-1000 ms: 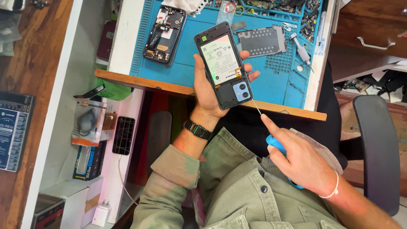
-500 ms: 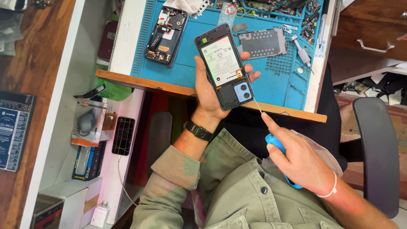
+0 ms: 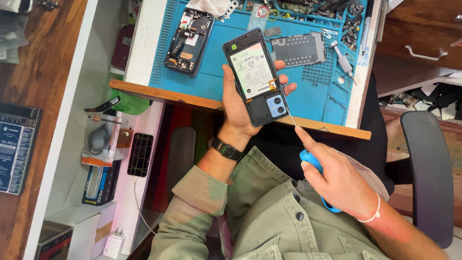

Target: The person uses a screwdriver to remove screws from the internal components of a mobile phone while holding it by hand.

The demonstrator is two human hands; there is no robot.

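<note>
The left hand (image 3: 240, 103) holds an opened phone (image 3: 256, 77) above the front edge of the worktop (image 3: 202, 98). Its grip is closed around the phone: the palm is behind it, and the fingertips come around the right side of the frame. The back cover of the phone is off, so the pale battery and a small blue camera block at the lower corner are visible. A dark wristwatch (image 3: 227, 148) sits on the left wrist.

The right hand (image 3: 339, 180) is lower, over the person's lap, and it is clenched on a blue-handled screwdriver (image 3: 308, 163). The index finger lies along the handle. The thin metal shaft points up and to the left, and its tip is just beside the lower right corner of the phone, near the camera block. I cannot tell if the tip touches the phone.

On the blue mat (image 3: 216, 53) behind lie a second opened phone (image 3: 188, 41) at the left and a grey metal plate (image 3: 298, 48) at the right. Another screwdriver (image 3: 342, 61) lies near the right edge of the mat.
</note>
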